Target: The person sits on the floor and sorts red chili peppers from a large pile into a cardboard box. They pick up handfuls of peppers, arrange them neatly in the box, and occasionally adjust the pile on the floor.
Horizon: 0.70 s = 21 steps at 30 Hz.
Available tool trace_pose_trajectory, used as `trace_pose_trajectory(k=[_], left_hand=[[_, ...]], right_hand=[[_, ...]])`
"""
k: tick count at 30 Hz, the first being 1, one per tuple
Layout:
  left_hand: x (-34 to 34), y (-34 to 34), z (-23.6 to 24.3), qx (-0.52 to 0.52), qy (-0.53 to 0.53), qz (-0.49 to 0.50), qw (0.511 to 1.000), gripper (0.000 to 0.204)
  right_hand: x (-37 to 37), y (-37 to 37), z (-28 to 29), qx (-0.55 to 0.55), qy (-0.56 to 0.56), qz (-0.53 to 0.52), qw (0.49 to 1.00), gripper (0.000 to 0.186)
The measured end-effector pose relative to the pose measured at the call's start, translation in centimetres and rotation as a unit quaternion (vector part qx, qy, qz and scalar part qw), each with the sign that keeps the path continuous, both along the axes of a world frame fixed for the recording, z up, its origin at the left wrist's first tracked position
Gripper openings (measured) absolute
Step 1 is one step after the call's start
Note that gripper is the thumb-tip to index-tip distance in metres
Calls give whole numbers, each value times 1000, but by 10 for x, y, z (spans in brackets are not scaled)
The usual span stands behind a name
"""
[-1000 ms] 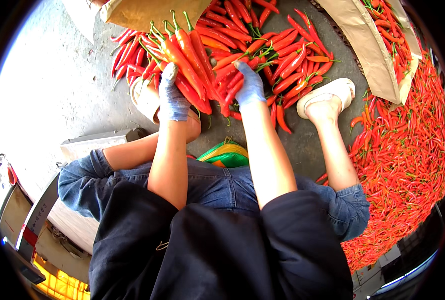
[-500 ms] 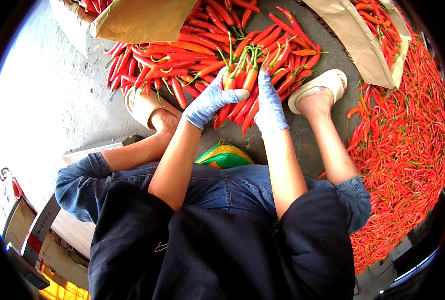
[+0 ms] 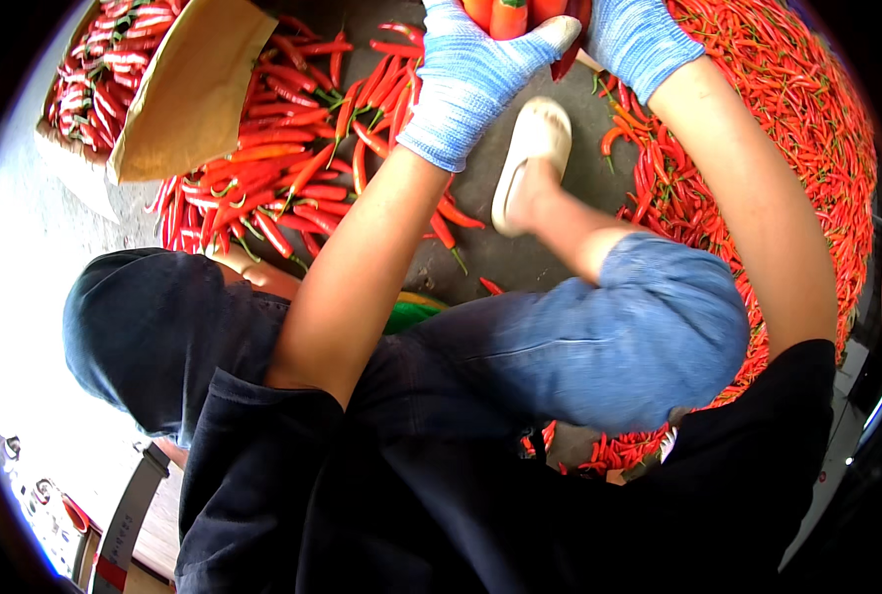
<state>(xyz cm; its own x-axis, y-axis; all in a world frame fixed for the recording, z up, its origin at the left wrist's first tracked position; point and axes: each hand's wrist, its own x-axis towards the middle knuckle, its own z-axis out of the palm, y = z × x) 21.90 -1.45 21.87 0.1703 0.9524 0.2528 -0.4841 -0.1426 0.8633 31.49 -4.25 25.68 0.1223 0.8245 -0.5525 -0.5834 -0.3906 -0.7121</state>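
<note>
A bunch of red chili peppers (image 3: pixel 508 20) is between my two gloved hands at the top edge of the view. My left hand (image 3: pixel 480 74), in a blue-and-white knit glove, wraps the bunch from the left, its pale-tipped thumb lying across the front. On the bunch's other side is my right hand (image 3: pixel 639 45), gloved alike and pressed against it. The upper frame edge cuts off the fingers and the bunch's far end. Below and left of my left hand, loose red chili peppers (image 3: pixel 282 148) with green stems lie on the grey floor.
A brown paper-lined box (image 3: pixel 188 94) of red peppers stands at the upper left. A huge heap of red peppers (image 3: pixel 807 148) covers the right side. My foot in a cream slipper (image 3: pixel 538 148) rests between pile and heap. A green-and-yellow bundle (image 3: pixel 411 312) shows beneath me.
Both hands have moved up and to the right, carrying the bunch off the floor pile. My body has leaned forward and turned, and the paper-lined box shows more fully.
</note>
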Motion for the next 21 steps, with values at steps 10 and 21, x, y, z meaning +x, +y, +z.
trace_pose_trajectory(k=[10,21], left_hand=[[101,-6,-158,-115,-1,-204,972,98],[174,45,-235,-376,-439,-439,688,53]], right_hand=[[130,4,-203,67,-213,-191,956,27],[163,7,-290,178,60,-254,949,60]])
